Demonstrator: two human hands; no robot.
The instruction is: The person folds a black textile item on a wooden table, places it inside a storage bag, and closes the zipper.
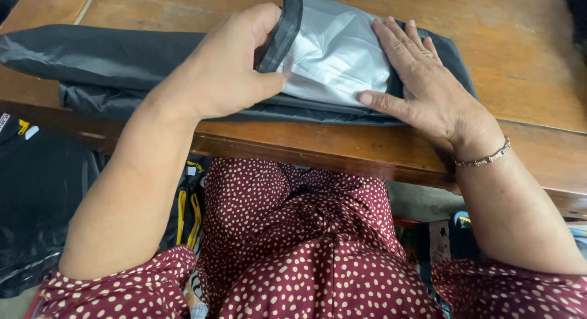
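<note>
Hands first, from the head camera: two of them, both on one dark grey plastic mailer bag (pixel 122 56) that lies flat across one wooden table (pixel 520 56). The left hand (pixel 229 68) is curled over the bag's folded-back flap (pixel 333 53), thumb underneath and fingers on top, so it's pinching the dark edge strip of that flap. The flap shows its pale silvery inner side, and there's just the one flap turned over. The right hand (pixel 428 86) isn't gripping anything: it lies flat and spread, palm down, pressing the flap and the bag against the table. That hand carries one ring on a finger and one thin metal bracelet (pixel 486 159) at the wrist.

The bag runs from the table's left part to just under the right hand, close to the near edge of the table. The person wears a dark red dress with white dots (pixel 306 245). Below the table on the left sits a black bag (pixel 36 196), and next to it hang two yellow straps (pixel 188 215). Stuff under the table on the right is too cluttered to make out.
</note>
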